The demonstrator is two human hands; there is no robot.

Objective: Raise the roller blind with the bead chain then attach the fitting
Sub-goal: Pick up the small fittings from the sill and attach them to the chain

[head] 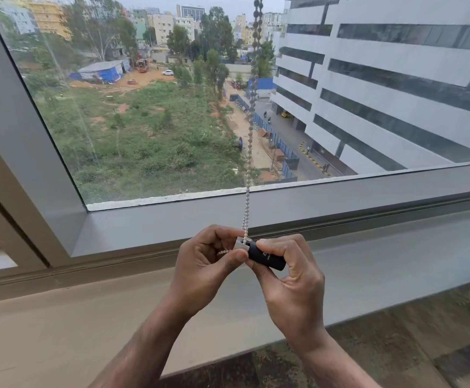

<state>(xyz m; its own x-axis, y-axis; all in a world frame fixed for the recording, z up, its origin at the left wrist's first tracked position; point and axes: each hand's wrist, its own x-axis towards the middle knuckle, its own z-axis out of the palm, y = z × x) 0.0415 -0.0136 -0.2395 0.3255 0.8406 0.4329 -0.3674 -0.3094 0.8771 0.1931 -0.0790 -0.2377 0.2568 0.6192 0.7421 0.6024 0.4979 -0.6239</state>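
Above the pale window sill [60,317], just in front of the grey window frame [172,222], I have both hands brought together around the fitting. On the left, my left hand [203,264] is curled closed, thumb and forefinger pinching the light grey end of the fitting [259,252]; a short run of beads shows between those fingers, tucked toward the palm. In the middle, the bead chain [252,113] hangs down from the top edge of the view as a doubled strand, crosses the glass [144,121] and the lower frame, and meets the grey end of the fitting right at my fingertips. I cannot tell whether the beads are actually seated inside it or only resting against its top. To the right, my right hand [289,278] is wrapped closed around the black cylindrical body of the fitting, which lies tilted, its dark end pointing down and to the right, small pale lettering visible on its side. The two hands touch at the thumbs. The blind itself is out of view. Beyond the glass I see a grassy plot and a white office block [396,79].
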